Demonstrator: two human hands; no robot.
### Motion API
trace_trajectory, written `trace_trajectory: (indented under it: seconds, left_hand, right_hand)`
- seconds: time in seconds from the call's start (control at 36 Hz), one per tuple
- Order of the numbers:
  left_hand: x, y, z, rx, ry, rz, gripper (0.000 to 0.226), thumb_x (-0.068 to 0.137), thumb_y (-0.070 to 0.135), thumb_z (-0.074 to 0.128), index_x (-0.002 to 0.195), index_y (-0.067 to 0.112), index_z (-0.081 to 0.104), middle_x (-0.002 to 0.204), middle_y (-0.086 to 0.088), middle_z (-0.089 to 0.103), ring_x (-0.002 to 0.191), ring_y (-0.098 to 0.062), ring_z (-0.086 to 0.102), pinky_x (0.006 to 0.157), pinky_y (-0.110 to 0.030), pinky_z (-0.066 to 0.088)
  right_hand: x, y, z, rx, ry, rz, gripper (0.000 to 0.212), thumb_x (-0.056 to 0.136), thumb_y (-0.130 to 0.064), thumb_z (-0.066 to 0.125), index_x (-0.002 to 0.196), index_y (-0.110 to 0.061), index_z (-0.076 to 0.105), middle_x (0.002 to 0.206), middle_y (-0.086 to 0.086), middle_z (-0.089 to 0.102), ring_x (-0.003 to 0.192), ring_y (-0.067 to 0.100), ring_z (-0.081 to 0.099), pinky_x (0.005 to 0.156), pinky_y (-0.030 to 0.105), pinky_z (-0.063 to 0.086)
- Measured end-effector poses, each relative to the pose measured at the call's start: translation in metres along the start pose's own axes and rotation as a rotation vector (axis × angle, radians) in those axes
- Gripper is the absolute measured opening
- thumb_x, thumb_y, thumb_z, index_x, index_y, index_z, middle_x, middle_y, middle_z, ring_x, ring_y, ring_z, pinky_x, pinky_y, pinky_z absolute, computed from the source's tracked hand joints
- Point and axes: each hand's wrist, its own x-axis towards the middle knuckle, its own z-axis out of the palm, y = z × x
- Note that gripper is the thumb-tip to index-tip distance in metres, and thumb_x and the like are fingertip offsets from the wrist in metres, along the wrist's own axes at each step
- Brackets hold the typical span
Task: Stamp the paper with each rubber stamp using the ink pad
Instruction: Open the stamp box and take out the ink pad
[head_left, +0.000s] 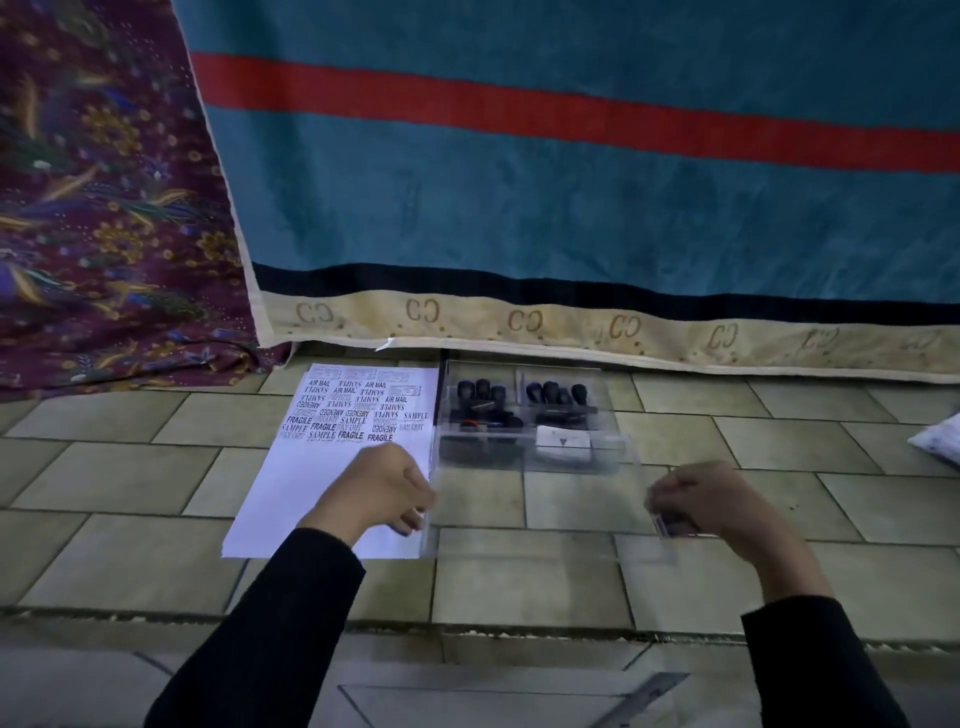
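The likeliest trouble is the clear box (615, 460) tipping or sliding on the tiled floor (156, 467) if its transparent lid (545, 525) gets tugged unevenly. That would scatter the rubber stamps (483, 397) standing in its far compartments, or shove the box onto the paper (317, 483) lying just beside it at 9 o'clock. The paper's far half is already crowded with prints, so a smudge or a skewed sheet would cost the bare near half. The lid reaches from the box towards 6 o'clock and is held at both ends. The left hand (387, 486) has its fingers curled shut on the lid's 9 o'clock edge, over the paper's margin. The right hand (698, 499) has its fingers pinched together on the 3 o'clock edge, where a small purplish piece shows, too blurred to name. The stamps lie well apart from both sets of fingers, at about 12 o'clock from the gap between the hands, and none is in hand. A flat white case (563, 441) in the near right compartment may be the ink pad, though that is only a guess
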Motion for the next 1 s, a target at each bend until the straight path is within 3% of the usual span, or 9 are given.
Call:
trace_trajectory:
  seconds: [0.17,0.31,0.47,0.64,0.72,0.81,0.89,0.94,1.0]
  left_hand:
    - [-0.007,-0.027,0.024,0.047,-0.068,-0.062,0.005,0.076,0.001,0.064,0.074,-0.003,0.065,0.060,-0.013,0.065,0.049,-0.020,0.068,0.048,-0.026,0.054]
    - [-0.001,-0.030,0.030,0.073,0.030,-0.062,0.009,0.077,0.002,0.062,0.077,-0.006,0.066,0.066,-0.016,0.069,0.050,-0.019,0.068,0.053,-0.030,0.058]
    - [0.006,-0.027,0.034,0.151,0.077,-0.058,0.012,0.074,-0.001,0.056,0.073,-0.004,0.067,0.062,-0.015,0.069,0.051,-0.022,0.069,0.059,-0.037,0.061]
    - [0.017,-0.032,0.039,0.273,0.159,-0.035,0.014,0.071,0.004,0.051,0.073,0.000,0.065,0.064,-0.011,0.068,0.053,-0.021,0.068,0.057,-0.038,0.060]
    - [0.024,-0.032,0.040,0.341,0.192,-0.025,0.012,0.068,0.006,0.051,0.069,0.003,0.062,0.070,-0.010,0.067,0.063,-0.025,0.067,0.063,-0.037,0.060]
    - [0.029,-0.027,0.041,0.377,0.198,-0.036,0.009,0.065,0.002,0.047,0.061,0.007,0.053,0.071,-0.011,0.065,0.066,-0.026,0.067,0.062,-0.034,0.060]
    - [0.030,-0.024,0.042,0.372,0.187,-0.054,0.010,0.064,0.000,0.046,0.062,0.007,0.054,0.070,-0.012,0.066,0.067,-0.027,0.068,0.061,-0.033,0.057]
    - [0.028,-0.023,0.041,0.346,0.178,-0.058,0.006,0.066,0.004,0.051,0.062,0.007,0.054,0.067,-0.011,0.066,0.065,-0.026,0.069,0.062,-0.033,0.058]
    - [0.027,-0.023,0.037,0.266,0.196,-0.042,0.013,0.071,0.012,0.060,0.060,0.007,0.054,0.060,-0.010,0.066,0.059,-0.023,0.069,0.062,-0.035,0.058]
  right_hand:
    - [-0.011,0.024,0.013,-0.123,-0.095,0.133,0.020,0.069,0.014,0.070,0.057,-0.001,0.066,0.046,0.009,0.061,0.039,0.015,0.060,0.044,0.026,0.056]
    - [-0.005,0.026,0.026,-0.144,-0.056,0.176,0.018,0.070,0.014,0.069,0.060,-0.001,0.064,0.054,0.013,0.060,0.035,0.012,0.058,0.042,0.026,0.056]
    - [0.001,0.020,0.031,-0.188,-0.008,0.182,0.020,0.070,0.012,0.070,0.060,-0.004,0.063,0.054,0.011,0.060,0.034,0.011,0.058,0.041,0.025,0.056]
    - [0.007,0.020,0.034,-0.227,0.018,0.145,0.028,0.073,0.011,0.067,0.053,-0.007,0.062,0.053,0.010,0.062,0.044,0.017,0.063,0.045,0.026,0.058]
    - [0.012,0.018,0.035,-0.246,0.043,0.124,0.030,0.073,0.011,0.066,0.051,-0.008,0.061,0.050,0.008,0.061,0.036,0.012,0.060,0.041,0.023,0.055]
    - [0.020,0.018,0.035,-0.300,0.045,0.130,0.029,0.073,0.010,0.067,0.051,-0.009,0.061,0.049,0.007,0.061,0.036,0.013,0.059,0.047,0.027,0.058]
    - [0.022,0.014,0.034,-0.436,0.029,0.140,0.020,0.071,0.001,0.069,0.056,-0.010,0.063,0.046,0.004,0.060,0.039,0.014,0.058,0.058,0.030,0.059]
    - [0.021,0.006,0.033,-0.554,0.041,0.116,0.004,0.071,-0.009,0.069,0.070,-0.006,0.067,0.056,0.006,0.061,0.048,0.016,0.057,0.058,0.027,0.055]
    - [0.023,-0.006,0.032,-0.539,0.147,0.013,0.012,0.073,-0.014,0.071,0.076,-0.004,0.066,0.064,0.006,0.059,0.060,0.020,0.055,0.059,0.023,0.044]
